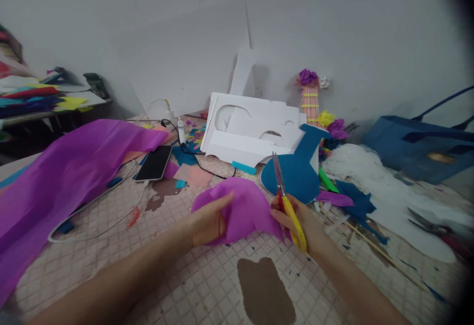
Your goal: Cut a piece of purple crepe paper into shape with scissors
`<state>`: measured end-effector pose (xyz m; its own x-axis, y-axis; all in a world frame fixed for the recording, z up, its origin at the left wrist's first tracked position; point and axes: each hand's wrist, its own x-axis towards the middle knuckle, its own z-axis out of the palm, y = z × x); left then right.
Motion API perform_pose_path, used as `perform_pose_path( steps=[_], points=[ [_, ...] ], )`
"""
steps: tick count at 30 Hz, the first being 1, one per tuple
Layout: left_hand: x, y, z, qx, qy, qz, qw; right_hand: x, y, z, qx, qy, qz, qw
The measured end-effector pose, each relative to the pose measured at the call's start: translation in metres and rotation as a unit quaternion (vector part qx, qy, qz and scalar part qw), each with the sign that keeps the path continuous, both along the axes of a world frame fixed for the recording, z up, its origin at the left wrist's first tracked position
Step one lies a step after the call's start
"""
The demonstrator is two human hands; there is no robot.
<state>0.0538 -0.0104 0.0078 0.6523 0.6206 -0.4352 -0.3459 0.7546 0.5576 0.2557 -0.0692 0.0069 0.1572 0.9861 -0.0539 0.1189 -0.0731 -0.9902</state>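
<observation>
My left hand point(208, 222) grips a small folded piece of purple tissue paper point(244, 209) just above the tiled floor. My right hand point(296, 219) holds scissors with yellow and red handles point(287, 201). Their blades are closed and point up and away. The scissors sit at the right edge of the purple piece. A blue guitar-shaped cutout point(298, 169) lies just beyond the blades.
A large purple tissue sheet point(62, 177) covers the floor at left. A phone point(153, 163) with cables lies beside it. White foam board pieces point(252, 130) lean at the wall. A blue bag point(418, 147) and white paper point(374, 182) lie at right. A brown cutout point(264, 290) lies near me.
</observation>
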Motion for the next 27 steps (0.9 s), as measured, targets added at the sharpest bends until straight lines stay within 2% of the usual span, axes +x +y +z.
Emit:
perform_pose_path(
  steps=[2,5,9,12,14,18,20,23,27],
  points=[
    [0.002,-0.001,-0.004,0.016,0.024,0.015,0.999,-0.001,0.0,0.0,0.002,0.002,-0.005,1.0],
    [0.004,-0.001,-0.01,-0.009,0.059,0.059,0.996,-0.001,-0.001,0.001,-0.003,0.002,-0.008,1.0],
    [0.002,0.004,-0.008,-0.048,0.078,0.043,0.995,-0.003,-0.004,0.005,-0.02,0.002,-0.005,1.0],
    [0.0,0.005,-0.003,-0.033,0.083,0.053,0.995,-0.007,-0.004,0.007,-0.031,0.007,0.0,1.0],
    [-0.001,0.003,-0.002,-0.01,0.086,0.035,0.996,-0.009,-0.003,0.006,-0.033,0.012,-0.001,0.999],
    [-0.003,-0.001,-0.006,0.045,0.078,-0.045,0.995,-0.01,0.001,0.001,-0.034,0.027,0.002,0.999],
    [-0.004,-0.001,-0.008,0.075,0.076,-0.05,0.993,-0.01,0.002,-0.003,-0.035,0.035,0.002,0.999],
    [-0.004,0.003,-0.008,0.089,0.077,-0.016,0.993,-0.011,0.002,-0.006,-0.037,0.043,0.003,0.998],
    [-0.002,0.016,-0.011,0.089,0.091,0.092,0.988,-0.015,-0.001,-0.004,-0.042,0.04,0.007,0.998]
  ],
)
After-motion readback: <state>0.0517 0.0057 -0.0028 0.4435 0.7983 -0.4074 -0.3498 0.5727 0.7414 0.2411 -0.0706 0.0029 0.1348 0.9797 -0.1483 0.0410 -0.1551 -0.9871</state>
